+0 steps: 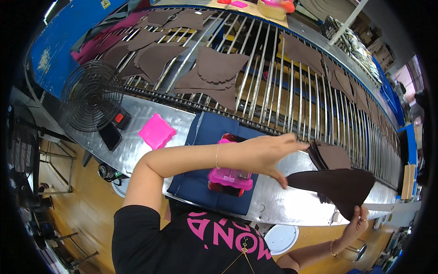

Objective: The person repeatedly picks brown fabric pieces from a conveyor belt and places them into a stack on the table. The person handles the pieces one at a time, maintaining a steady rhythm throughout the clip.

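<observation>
A dark brown cut piece of flat material (337, 187) hangs over the right part of the metal table, its lower right edge pinched between the thumb and fingers of my right hand (355, 227). My left hand (267, 154) reaches across to the right, fingers and thumb spread with nothing between them. Its thumb is close to the piece's left tip; whether they touch I cannot tell. Just behind that piece, more brown pieces (333, 157) lie in a stack at the edge of the rollers. Below my left forearm, a pink tray-like holder (232, 177) sits on a folded navy cloth (196, 185), partly hidden.
Beyond the metal table (182, 119) runs a conveyor of metal rods (255, 68), carrying brown cut pieces (219, 68) at left and right. At the left are a black wire-guarded fan (93, 96), a phone (110, 137) and a pink scalloped plate (157, 131).
</observation>
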`<action>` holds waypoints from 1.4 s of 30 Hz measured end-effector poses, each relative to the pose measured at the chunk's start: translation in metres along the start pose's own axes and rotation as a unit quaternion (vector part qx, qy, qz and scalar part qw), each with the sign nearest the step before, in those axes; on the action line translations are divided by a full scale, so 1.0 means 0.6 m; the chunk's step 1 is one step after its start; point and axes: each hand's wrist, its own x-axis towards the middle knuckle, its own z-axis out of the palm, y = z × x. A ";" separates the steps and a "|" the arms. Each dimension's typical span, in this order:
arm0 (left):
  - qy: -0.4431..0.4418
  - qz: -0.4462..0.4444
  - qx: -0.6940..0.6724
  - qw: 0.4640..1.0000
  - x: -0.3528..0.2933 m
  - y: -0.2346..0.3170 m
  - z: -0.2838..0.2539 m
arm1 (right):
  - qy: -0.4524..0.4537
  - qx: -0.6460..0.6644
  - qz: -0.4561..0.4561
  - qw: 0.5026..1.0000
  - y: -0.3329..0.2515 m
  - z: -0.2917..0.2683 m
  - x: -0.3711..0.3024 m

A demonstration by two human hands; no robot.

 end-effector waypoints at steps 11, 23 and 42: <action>0.100 -0.239 -0.198 0.945 0.056 -0.067 -0.096 | 0.080 -0.246 -0.238 0.936 -0.168 0.061 0.181; 0.563 -0.309 -0.344 0.685 -0.150 -0.509 -0.293 | -0.070 -0.177 0.052 0.980 -0.069 0.147 0.082; 0.568 -0.276 -0.280 0.723 -0.128 -0.428 -0.331 | -0.104 -0.163 0.130 0.972 0.181 0.200 0.002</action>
